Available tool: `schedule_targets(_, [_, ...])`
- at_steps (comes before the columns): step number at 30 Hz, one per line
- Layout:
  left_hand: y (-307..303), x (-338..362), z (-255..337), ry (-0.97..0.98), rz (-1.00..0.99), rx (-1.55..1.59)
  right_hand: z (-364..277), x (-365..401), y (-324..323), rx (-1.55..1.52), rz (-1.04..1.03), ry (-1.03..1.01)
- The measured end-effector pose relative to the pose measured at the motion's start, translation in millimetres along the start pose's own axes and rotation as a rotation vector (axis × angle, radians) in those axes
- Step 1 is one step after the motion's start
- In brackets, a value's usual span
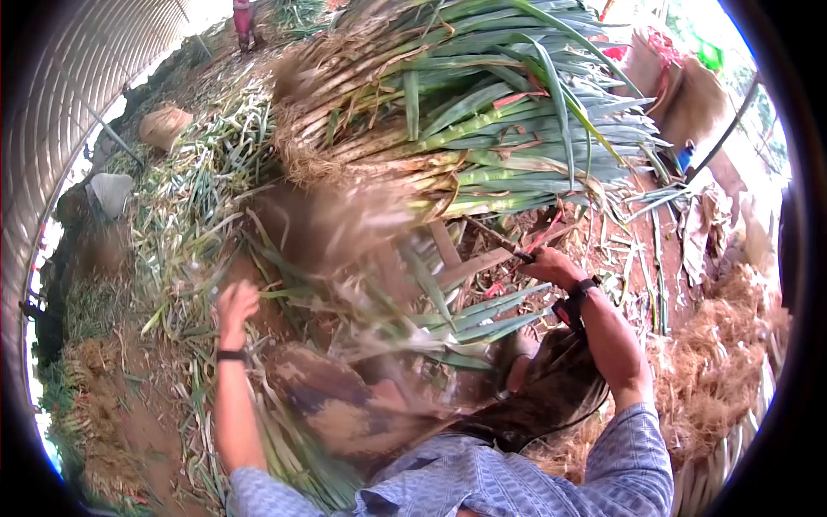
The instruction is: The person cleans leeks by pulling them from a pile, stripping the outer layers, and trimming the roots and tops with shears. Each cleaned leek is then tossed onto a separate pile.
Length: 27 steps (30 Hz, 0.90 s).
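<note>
While the right hand (556, 265) closes round the near end of a thin dark tool (502, 240), the left hand (234, 306) hangs over the ground (151, 439) on the other side, its fingers curled; blur hides whether it grips anything, so I cannot tell. A long green leaf runs close beside it. Both wrists wear dark bands.

Ahead of the hands, a large pile of green onions (482, 129) lies across, roots toward the left and leaves toward the right. At its near side, parts of a wooden frame (469, 269) show, and the tool slants up from the right hand toward the pile, close above the frame's near rail. Whether tool and rail touch, I cannot tell. A brown blur covers the pile's near left corner and the space before it.

Loose leaves (500, 319) lie below the right hand, on the near side of the rail. Cut scraps (198, 207) spread over the ground toward its left edge, where a ribbed wall (95, 60) rises; a tan sack (165, 127) sits among them. Along the ground's right edge lies a heap of rooted stalks (715, 362), root tufts toward the person. More stalks (293, 448) lie by the left forearm.
</note>
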<state>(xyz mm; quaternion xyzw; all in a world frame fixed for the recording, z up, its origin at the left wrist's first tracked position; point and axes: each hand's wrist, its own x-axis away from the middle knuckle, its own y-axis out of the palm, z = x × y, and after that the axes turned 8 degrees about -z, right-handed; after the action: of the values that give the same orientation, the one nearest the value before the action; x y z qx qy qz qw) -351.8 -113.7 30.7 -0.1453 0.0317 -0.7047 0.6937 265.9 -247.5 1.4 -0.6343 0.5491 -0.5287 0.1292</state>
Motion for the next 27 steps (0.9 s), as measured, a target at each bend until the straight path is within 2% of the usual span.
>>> schedule_targets(2, [82.0,-12.4,42.5,0.058,-0.241,0.161,10.4,-8.3,6.7,-0.039,0.033,-0.032])
schedule_targets(4, [158.2,-27.0,52.7,0.047,-0.472,0.198,14.6,-5.2,6.5,-0.055,0.044,-0.011])
schedule_targets(6, [227.6,-33.0,42.0,-0.058,-0.589,0.295,1.5,8.2,-1.0,-0.044,0.026,0.049])
schedule_targets(8, [286.8,-36.3,19.2,-0.177,-0.624,0.386,7.4,10.1,-0.8,-0.087,0.048,0.092])
schedule_targets(11, [358.0,-55.0,-20.0,-0.310,-0.466,0.586,20.8,10.8,-1.8,-0.161,0.091,0.127])
schedule_targets(12, [370.9,-58.9,-26.2,-0.321,-0.396,0.672,23.8,10.2,0.3,-0.220,0.110,0.039])
schedule_targets(14, [393.7,-72.5,-35.6,-0.337,-0.247,0.845,32.2,10.2,-3.5,-0.139,0.038,0.187])
schedule_targets(15, [406.1,-93.4,-62.4,-0.285,-0.268,0.954,26.9,16.5,-4.6,-0.130,0.080,0.140])
schedule_targets(18, [412.3,-110.2,-72.6,-0.154,-0.248,1.150,22.7,21.2,-8.5,-0.165,0.008,0.131])
schedule_targets(20, [415.9,-129.3,-88.3,-0.143,-0.208,1.065,27.5,18.0,-7.9,-0.163,-0.015,0.119])
schedule_targets(21, [415.7,-159.3,-130.7,-0.062,-0.247,0.920,25.2,19.1,-11.6,-0.172,-0.037,0.107])
schedule_targets(23, [406.8,-118.7,-57.7,-0.217,-0.307,1.347,21.9,21.1,-15.7,-0.184,-0.056,0.089])
schedule_targets(25, [424.3,-136.2,-111.2,0.034,-0.218,1.043,19.7,20.8,-15.3,-0.158,-0.046,0.064])
schedule_targets(27, [417.8,-114.5,-107.3,0.133,-0.096,0.713,11.1,22.9,-17.6,-0.140,-0.049,0.027])
